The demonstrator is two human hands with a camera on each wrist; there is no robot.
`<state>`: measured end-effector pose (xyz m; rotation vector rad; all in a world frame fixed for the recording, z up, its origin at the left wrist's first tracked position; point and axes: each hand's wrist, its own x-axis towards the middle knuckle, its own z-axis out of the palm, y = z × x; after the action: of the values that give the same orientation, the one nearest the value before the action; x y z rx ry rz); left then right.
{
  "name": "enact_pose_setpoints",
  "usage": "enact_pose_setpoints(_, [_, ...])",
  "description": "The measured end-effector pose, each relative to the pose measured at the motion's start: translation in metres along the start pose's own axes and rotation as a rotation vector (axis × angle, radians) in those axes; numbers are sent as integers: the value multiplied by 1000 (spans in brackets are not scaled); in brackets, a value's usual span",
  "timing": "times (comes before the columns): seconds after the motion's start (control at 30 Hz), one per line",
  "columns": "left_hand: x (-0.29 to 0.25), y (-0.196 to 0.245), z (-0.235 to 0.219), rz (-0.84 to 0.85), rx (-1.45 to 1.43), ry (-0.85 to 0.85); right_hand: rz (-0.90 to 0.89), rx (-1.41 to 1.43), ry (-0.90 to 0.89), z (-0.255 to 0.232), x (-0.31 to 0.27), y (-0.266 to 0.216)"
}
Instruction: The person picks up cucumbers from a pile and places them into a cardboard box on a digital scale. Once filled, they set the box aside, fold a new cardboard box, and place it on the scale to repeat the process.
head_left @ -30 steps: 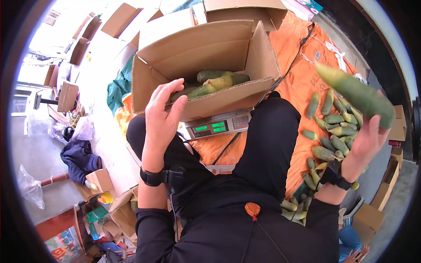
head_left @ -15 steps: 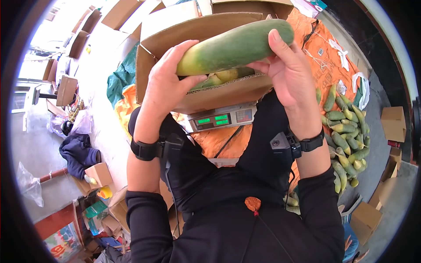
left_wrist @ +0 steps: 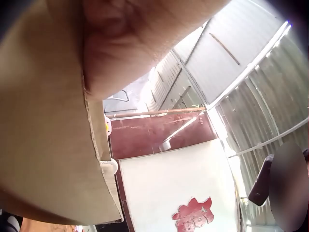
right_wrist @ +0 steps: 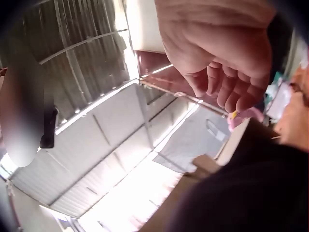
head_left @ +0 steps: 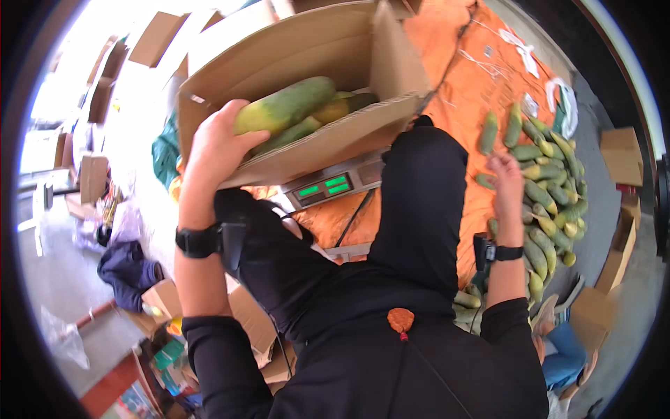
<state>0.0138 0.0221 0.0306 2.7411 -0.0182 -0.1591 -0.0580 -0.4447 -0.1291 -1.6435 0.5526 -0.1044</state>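
Observation:
A large green radish (head_left: 293,103) with a yellowish end lies over other radishes (head_left: 336,108) inside an open cardboard box (head_left: 342,136). My left hand (head_left: 216,143) holds its pale end, thumb on the near side, at the box's left edge. The box stands on a scale (head_left: 324,187) with lit green digits. Holding nothing, my right hand (head_left: 508,181) is out to the right beside a pile of green radishes (head_left: 548,192), its fingers loosely curled. In the right wrist view the palm and bent fingers (right_wrist: 234,99) show with nothing in them.
An orange sheet (head_left: 447,77) spreads under the box and radishes, with a black cable (head_left: 457,52) across it. My knees (head_left: 429,157) flank the scale. More cardboard boxes (head_left: 623,155) stand at the right and back left. A seated person's blue-clad leg (head_left: 564,353) shows at lower right.
The large radish came from the right, passed into both hands over the box, and now lies inside it. My right hand has let go and moved back right; the left still holds it.

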Motion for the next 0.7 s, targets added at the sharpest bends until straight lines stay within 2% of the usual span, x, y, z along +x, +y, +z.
enact_pose_setpoints(0.1, [7, -6, 8, 74, -129, 52, 244, -100, 22, -32, -26, 90])
enact_pose_setpoints(0.13, [8, -9, 13, 35, -221, 53, 352, -165, 13, -39, -38, 118])
enact_pose_setpoints(0.17, [10, -12, 16, -10, -308, 51, 396, -279, -38, -46, -48, 145])
enact_pose_setpoints(0.23, [13, -18, 16, -148, -142, 38, 401, -343, -79, -59, -70, 195])
enact_pose_setpoints(0.27, [12, -18, 18, -121, -144, 21, 400, -410, -72, -65, -80, 216])
enact_pose_setpoints(0.3, [9, -18, 19, -74, -191, 127, 400, -477, -69, -70, -88, 229])
enact_pose_setpoints(0.33, [6, -17, 21, -30, -238, 231, 413, -470, -47, -75, -95, 230])
enact_pose_setpoints(0.4, [-3, -6, 20, 2, -226, 262, 573, -453, 34, -82, -103, 232])
enact_pose_setpoints(0.5, [-15, -3, 25, 65, -172, 325, 635, -499, 69, -104, -103, 238])
enact_pose_setpoints(0.53, [-21, 4, 28, 71, -174, 342, 604, -638, 36, -115, -99, 249])
enact_pose_setpoints(0.57, [-27, 10, 31, 76, -176, 359, 611, -634, 39, -129, -98, 258])
enact_pose_setpoints(0.6, [-32, 16, 33, 90, -123, 379, 519, -767, 74, -137, -96, 260])
enact_pose_setpoints(0.63, [-35, 20, 36, 90, -119, 375, 421, -898, 107, -144, -93, 259])
enact_pose_setpoints(0.7, [-41, 23, 41, 77, -171, 434, 395, -1003, 128, -160, -84, 249])
